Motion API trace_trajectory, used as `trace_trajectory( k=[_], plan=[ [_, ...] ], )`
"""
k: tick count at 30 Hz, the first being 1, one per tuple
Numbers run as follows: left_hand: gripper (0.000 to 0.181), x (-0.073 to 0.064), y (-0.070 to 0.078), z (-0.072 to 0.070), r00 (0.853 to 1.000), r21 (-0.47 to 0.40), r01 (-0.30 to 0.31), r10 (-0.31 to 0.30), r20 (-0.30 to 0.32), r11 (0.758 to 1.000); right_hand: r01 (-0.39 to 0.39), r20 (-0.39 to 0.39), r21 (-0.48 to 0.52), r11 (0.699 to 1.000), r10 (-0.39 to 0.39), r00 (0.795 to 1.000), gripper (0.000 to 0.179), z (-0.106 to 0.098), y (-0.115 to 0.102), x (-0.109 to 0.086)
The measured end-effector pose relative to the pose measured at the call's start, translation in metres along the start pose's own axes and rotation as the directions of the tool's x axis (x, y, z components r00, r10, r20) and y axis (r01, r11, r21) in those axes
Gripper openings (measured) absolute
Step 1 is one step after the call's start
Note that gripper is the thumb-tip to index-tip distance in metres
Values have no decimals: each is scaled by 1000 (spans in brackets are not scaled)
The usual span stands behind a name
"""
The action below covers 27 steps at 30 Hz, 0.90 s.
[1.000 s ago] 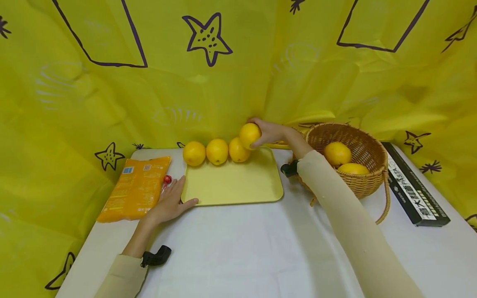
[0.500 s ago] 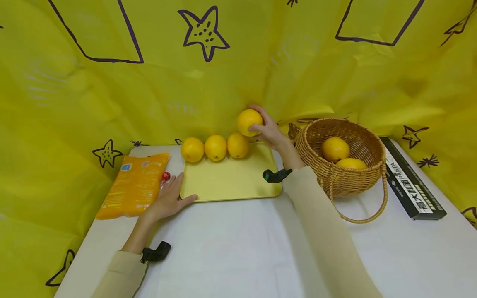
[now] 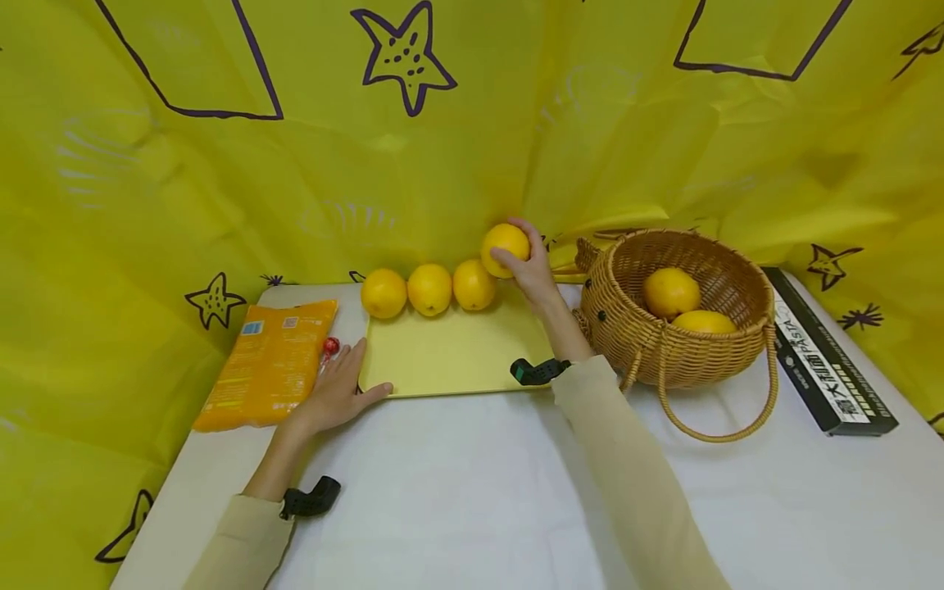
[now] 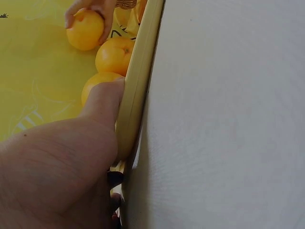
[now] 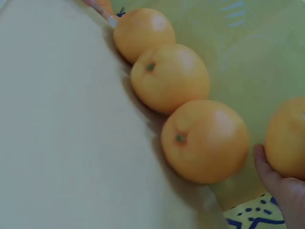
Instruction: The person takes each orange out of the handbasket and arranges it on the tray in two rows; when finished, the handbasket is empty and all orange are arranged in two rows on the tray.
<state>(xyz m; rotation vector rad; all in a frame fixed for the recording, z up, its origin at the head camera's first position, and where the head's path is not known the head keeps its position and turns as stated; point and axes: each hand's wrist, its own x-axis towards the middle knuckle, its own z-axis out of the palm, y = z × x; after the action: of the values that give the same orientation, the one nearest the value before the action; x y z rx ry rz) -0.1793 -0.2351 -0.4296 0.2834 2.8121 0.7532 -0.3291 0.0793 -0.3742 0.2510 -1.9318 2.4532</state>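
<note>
Right forearm has swung in from across the wicker basket point(image 3: 686, 366) to left of it over the last second; the held orange point(image 3: 501, 241) went up from beside the row, now slightly lower again and a bit further right. Left hand point(image 3: 335, 399) unchanged.

Right hand point(image 3: 537, 267) grips that orange, thumb across its front, fingers round the back. It's behind and right of the row's right end; right wrist view shows a gap between it and the nearest orange in the row.

Row is three oranges, close together along the far edge of the yellow tray point(image 3: 457, 352): left point(image 3: 383, 293), middle point(image 3: 430, 289), right point(image 3: 474, 285).

Left hand not gripping anything: fingers extended along the tray's left edge, thumb out at the near rim. Just beside it, red lollipop point(image 3: 331, 346) and orange packet point(image 3: 269, 369).

Basket stands right of the tray, two more yellow-orange fruits inside: rear one point(image 3: 671, 292), front one point(image 3: 704, 321) partly hidden by the rim. Basket handle hangs forward onto the white tabletop point(image 3: 442, 492). Black pasta box point(image 3: 833, 369) lies right of the basket. Yellow star-print sheet point(image 3: 472, 164) behind everything.
</note>
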Motion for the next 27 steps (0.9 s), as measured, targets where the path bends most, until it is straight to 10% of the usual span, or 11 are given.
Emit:
trace_trajectory(
  k=[10, 27],
  plan=[
    [100, 1, 5, -2, 1000, 1, 3, -3, 9, 1000, 15, -147, -5, 1000, -16, 989, 49, -11, 20, -3],
    [97, -4, 5, -2, 1000, 7, -6, 6, -8, 1000, -63, -159, -382, 922, 2, 987, 68, -22, 35, -6]
  ],
)
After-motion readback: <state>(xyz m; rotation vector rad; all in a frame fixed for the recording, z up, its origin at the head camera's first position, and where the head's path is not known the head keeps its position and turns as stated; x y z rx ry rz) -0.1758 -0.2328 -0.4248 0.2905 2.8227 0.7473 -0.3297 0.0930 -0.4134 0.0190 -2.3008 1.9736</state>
